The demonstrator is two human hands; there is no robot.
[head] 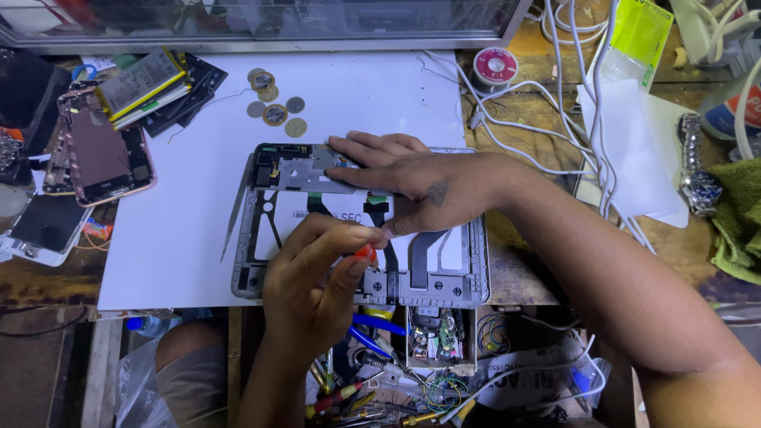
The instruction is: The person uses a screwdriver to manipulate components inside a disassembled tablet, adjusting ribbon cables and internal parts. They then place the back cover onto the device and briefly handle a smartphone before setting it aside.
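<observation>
We see cluttered worktop (523, 277), white mat (182, 238). Opened tablet (269, 206) long axis left-right. Our left hand (313, 281) pinches red-handled screwdriver (366, 254); right hand (412, 178) flat, pressing tablet.

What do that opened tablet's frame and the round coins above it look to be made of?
The opened tablet frame looks like grey plastic or painted metal, matte with moulded ribs; which one is unclear. The shield plate under the right hand seems bare metal, dully reflective. The coins look metallic, some silvery, some brassy with a soft gleam.
</observation>
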